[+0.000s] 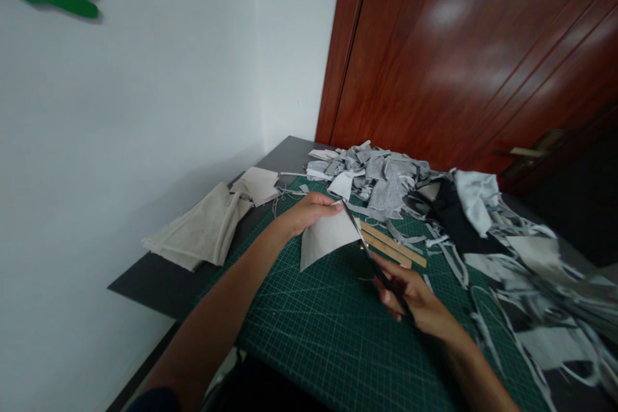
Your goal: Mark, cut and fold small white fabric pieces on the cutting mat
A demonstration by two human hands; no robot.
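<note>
At the far left of the table, a folded cloth [203, 228] lies against the wall with a few cut squares [261, 183] stacked just beside it, left of centre in the frame.

The left hand [309, 211], just left of centre, is closed in a pinch on the top corner of a pale fabric piece [326, 238], holding it lifted off the green mat [309, 328] so that it hangs as a slanted sheet. The piece looks light and soft, yet it holds its flat shape where it hangs, so I judge it slightly stiff, like felt or interfacing. It should not slip much, and it will not break, but it would flop or fold if held by one corner alone. The best hold looks to be along the upper edge near the cut line, keeping it taut.

Right of centre, the right hand [410, 296] is closed around the handles of scissors [369, 254], whose dark blades run up along the right edge of the fabric piece, touching it. How far the blades stand apart cannot be told.

Just behind the scissors lies a wooden ruler [393, 246] on the mat. From upper centre to the lower right of the frame spreads a heap of grey and white scraps [386, 180].
</note>
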